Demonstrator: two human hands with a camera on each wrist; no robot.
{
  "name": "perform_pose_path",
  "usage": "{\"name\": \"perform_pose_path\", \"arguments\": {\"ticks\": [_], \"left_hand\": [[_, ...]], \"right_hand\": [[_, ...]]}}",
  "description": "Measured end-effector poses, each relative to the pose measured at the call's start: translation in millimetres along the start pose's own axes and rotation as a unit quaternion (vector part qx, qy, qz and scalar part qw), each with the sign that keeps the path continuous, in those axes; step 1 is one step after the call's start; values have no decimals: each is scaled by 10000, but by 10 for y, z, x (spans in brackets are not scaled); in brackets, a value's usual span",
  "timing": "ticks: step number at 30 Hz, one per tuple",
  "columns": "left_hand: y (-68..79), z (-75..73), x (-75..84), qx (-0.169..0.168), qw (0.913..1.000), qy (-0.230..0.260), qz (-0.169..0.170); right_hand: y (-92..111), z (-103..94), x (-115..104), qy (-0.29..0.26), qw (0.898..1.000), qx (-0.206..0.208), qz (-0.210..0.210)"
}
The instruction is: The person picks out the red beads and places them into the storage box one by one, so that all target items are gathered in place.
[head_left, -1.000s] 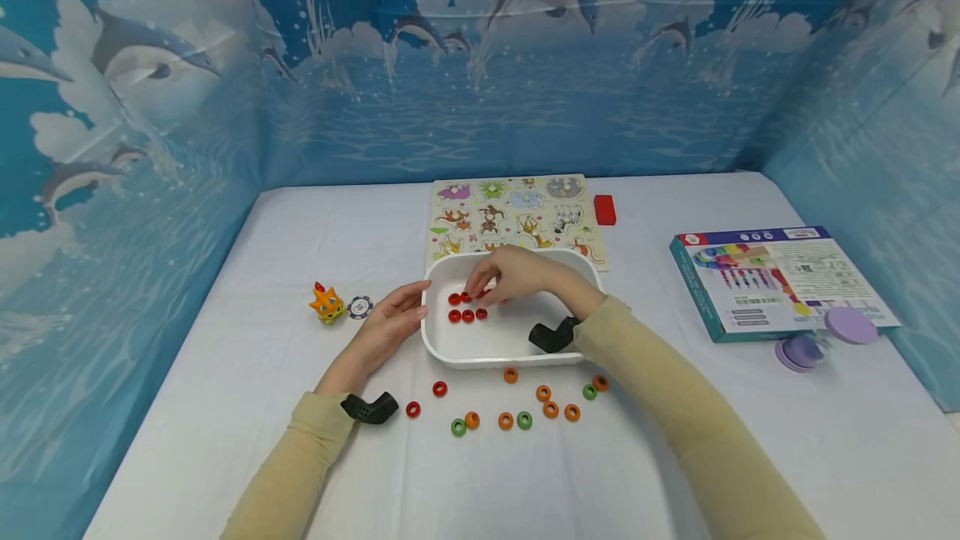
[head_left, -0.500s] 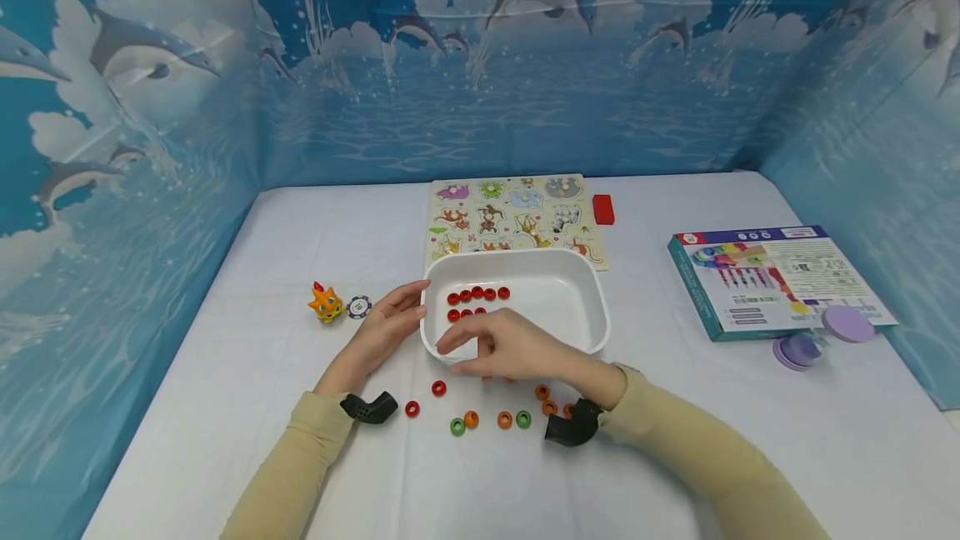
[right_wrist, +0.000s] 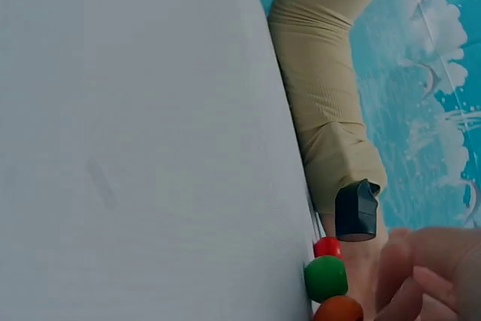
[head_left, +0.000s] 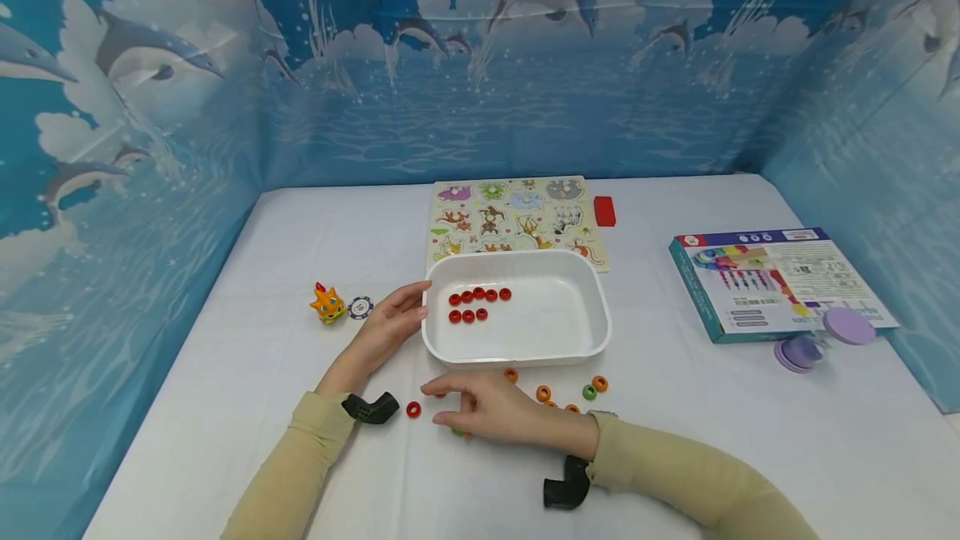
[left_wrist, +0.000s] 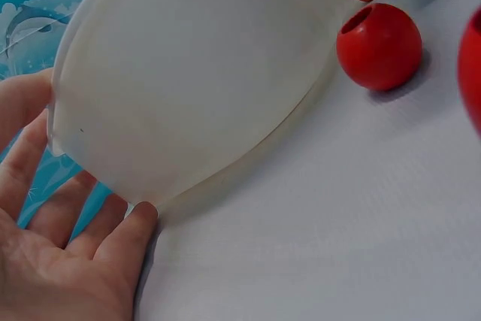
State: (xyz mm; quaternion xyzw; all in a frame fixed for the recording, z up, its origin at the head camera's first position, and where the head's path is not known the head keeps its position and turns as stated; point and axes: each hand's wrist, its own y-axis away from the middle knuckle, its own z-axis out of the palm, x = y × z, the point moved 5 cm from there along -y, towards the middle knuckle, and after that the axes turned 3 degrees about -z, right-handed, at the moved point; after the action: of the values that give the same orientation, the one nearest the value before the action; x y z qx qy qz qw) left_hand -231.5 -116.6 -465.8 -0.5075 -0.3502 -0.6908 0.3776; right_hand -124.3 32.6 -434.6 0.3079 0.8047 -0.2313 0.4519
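My left hand (head_left: 384, 330) touches the left end of a white plastic tray (head_left: 558, 323), its fingers fairly straight along the tray's outer wall (left_wrist: 203, 88). Inside the tray lie several red beads (head_left: 478, 293) in two rows. In front of it my right hand (head_left: 495, 408) hovers over loose beads, thumb and forefinger apart with nothing between them. One red bead (head_left: 413, 410) lies left of its fingertips; another is mostly hidden behind the forefinger. Orange beads (head_left: 543, 393) and a green bead (head_left: 589, 392) lie to its right. The right wrist view shows another green bead (right_wrist: 326, 280) near the fingers.
Behind the tray lies an animal puzzle board (head_left: 517, 215), with a red block (head_left: 604, 211) beside it. An orange toy figure (head_left: 327, 304) and a poker chip (head_left: 361, 307) are at left. A game box (head_left: 780, 282) and purple lidded pots (head_left: 799, 352) are at right.
My right hand has come out of the tray toward me, down to the loose beads. One more red bead shows in the tray's upper row. The left hand has stayed put.
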Motion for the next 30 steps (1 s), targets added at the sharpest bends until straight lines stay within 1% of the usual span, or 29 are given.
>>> {"name": "perform_pose_path", "arguments": {"ticks": [4, 7, 10, 13, 20, 23, 27, 30], "left_hand": [[4, 10, 7, -19, 10000, -86, 10], [5, 16, 11, -26, 9999, -141, 24], [7, 20, 13, -21, 9999, -133, 41], [7, 13, 8, -4, 9999, -94, 40], [9, 10, 10, -47, 10000, -52, 64], [14, 15, 10, -66, 9999, -59, 58], [15, 11, 5, -63, 9999, -72, 46], [12, 7, 7, -90, 9999, -85, 78]], "right_hand": [[-14, -17, 103, 495, 9979, 412, -88], [-20, -38, 139, 999, 9923, 727, -125], [-31, -32, 164, 1410, 9867, 800, -83], [-45, -21, 177, 1633, 9836, 762, -37], [-40, -29, 153, 1883, 9788, 799, -76], [-8, -51, 102, 1885, 9788, 787, -134], [53, -121, -47, 1633, 9843, 607, -295], [83, -251, -196, 1353, 9894, 344, -407]]}}
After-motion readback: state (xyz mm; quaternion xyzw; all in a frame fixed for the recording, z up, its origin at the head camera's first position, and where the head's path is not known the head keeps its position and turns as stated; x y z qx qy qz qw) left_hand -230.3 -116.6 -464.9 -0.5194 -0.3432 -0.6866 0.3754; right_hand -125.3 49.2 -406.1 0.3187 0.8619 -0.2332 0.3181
